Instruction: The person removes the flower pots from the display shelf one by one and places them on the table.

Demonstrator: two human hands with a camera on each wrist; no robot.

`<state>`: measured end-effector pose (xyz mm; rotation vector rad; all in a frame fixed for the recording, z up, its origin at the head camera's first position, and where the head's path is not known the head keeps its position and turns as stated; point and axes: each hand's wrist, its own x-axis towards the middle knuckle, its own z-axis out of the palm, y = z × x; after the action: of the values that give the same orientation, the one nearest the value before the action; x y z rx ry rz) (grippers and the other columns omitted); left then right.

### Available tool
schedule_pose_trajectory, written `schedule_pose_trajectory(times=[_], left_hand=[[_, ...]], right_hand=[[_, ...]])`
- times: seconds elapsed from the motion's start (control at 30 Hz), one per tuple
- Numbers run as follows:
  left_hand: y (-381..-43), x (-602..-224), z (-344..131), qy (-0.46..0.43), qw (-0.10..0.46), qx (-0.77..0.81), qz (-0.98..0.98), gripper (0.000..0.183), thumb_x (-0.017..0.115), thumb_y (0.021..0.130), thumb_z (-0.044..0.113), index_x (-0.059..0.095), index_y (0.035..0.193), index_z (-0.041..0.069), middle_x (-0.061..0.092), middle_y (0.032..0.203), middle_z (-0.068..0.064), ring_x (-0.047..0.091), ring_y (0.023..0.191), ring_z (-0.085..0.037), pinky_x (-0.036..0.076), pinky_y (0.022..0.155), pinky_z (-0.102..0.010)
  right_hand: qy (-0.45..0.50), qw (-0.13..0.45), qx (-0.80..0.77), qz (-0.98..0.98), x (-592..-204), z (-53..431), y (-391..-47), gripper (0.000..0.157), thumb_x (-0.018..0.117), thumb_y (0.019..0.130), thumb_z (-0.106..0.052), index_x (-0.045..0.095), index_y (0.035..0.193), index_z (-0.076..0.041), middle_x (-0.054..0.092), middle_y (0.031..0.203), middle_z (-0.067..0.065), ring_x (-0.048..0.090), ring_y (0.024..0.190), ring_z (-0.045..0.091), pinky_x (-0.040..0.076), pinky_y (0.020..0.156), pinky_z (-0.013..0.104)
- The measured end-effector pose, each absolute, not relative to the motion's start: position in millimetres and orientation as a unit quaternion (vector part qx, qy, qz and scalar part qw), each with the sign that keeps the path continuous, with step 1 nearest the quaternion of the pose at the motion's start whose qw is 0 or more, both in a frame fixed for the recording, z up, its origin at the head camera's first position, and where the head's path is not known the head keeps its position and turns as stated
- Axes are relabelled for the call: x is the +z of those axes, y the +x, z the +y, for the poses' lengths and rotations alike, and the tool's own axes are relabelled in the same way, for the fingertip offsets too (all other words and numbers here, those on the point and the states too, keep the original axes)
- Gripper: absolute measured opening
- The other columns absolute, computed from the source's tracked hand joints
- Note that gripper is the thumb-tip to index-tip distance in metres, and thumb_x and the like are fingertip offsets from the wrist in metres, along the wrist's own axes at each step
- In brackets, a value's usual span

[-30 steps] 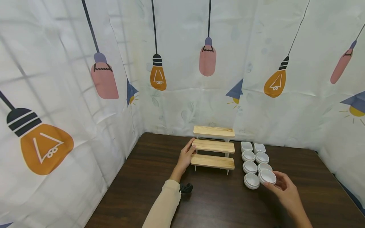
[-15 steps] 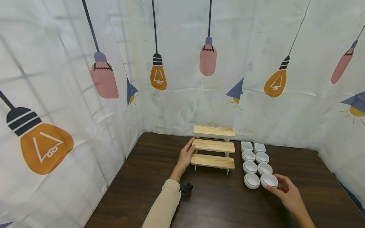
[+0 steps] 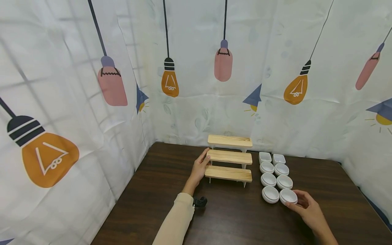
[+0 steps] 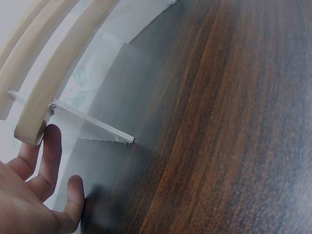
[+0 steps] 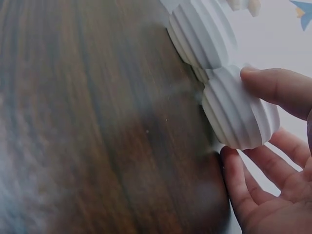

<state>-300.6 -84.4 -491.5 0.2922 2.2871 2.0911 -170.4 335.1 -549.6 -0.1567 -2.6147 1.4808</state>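
Note:
My left hand (image 3: 199, 168) grips the left end of the middle board of a three-tier wooden display stand (image 3: 229, 157). In the left wrist view its fingers (image 4: 51, 153) curl at the end of a pale board (image 4: 41, 105), above a clear upright support. My right hand (image 3: 309, 209) holds a stack of small round white bowls (image 3: 288, 196) at the front right of a double row. The right wrist view shows the thumb (image 5: 278, 87) on the ribbed side of this stack (image 5: 239, 109), the other fingers below and beside it. Its base is close to the tabletop.
More round white bowl stacks (image 3: 270, 194) stand in two columns right of the stand, with square white dishes (image 3: 264, 157) behind them. The dark wooden table (image 3: 239, 217) meets a printed white curtain (image 3: 196, 115) at the back. A black band (image 3: 200, 202) shows at the left wrist.
My right hand has moved the bowl stack slightly toward me and down, off its overlap with the stack behind, beside the front left one. My left hand stays at the stand.

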Motion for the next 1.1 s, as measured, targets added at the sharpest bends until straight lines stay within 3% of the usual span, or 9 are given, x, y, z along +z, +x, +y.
schedule_pose_trajectory(times=[0.43,0.6,0.67,0.8,1.1], left_hand=[[-301,-493,-84,0.100,0.014,0.673,0.733,0.053,0.049,0.110,0.027,0.036,0.161,0.021,0.057,0.133,-0.023,0.053,0.120,-0.053,0.044,0.106,-0.058],[-301,-493,-85,0.100,0.009,0.665,0.740,0.052,0.048,0.110,0.027,0.037,0.160,0.020,0.059,0.130,-0.022,0.061,0.106,-0.036,0.047,0.102,-0.055],[-302,-494,-85,0.099,0.010,0.662,0.743,0.052,0.048,0.110,0.027,0.037,0.160,0.021,0.058,0.130,-0.022,0.061,0.106,-0.036,0.048,0.102,-0.054],[-315,-509,-85,0.095,0.016,0.664,0.742,0.053,0.047,0.111,0.029,0.034,0.161,0.022,0.057,0.131,-0.025,0.055,0.118,-0.051,0.047,0.102,-0.056],[-322,-525,-80,0.080,-0.007,0.664,0.744,0.053,0.049,0.109,0.041,0.037,0.160,0.032,0.059,0.129,-0.021,0.059,0.115,-0.042,0.047,0.102,-0.055]], right_hand=[[-0.033,0.068,0.490,-0.868,-552,339,-173,0.061,0.081,0.090,-0.018,0.051,0.139,0.002,0.060,0.105,-0.028,0.056,0.094,-0.014,0.051,0.074,0.014],[-0.027,0.065,0.492,-0.868,-553,340,-174,0.061,0.080,0.091,-0.018,0.051,0.140,0.001,0.061,0.106,-0.027,0.056,0.094,-0.014,0.050,0.075,0.015],[-0.023,0.067,0.491,-0.868,-553,340,-174,0.060,0.080,0.091,-0.018,0.051,0.140,0.001,0.061,0.106,-0.027,0.056,0.095,-0.014,0.050,0.075,0.015],[-0.016,0.071,0.492,-0.868,-553,339,-174,0.059,0.080,0.091,-0.017,0.051,0.139,0.002,0.061,0.106,-0.029,0.056,0.094,-0.014,0.050,0.074,0.015],[-0.009,0.081,0.501,-0.862,-553,338,-172,0.058,0.079,0.091,-0.013,0.050,0.138,0.006,0.060,0.103,-0.031,0.057,0.091,-0.012,0.049,0.073,0.015]])
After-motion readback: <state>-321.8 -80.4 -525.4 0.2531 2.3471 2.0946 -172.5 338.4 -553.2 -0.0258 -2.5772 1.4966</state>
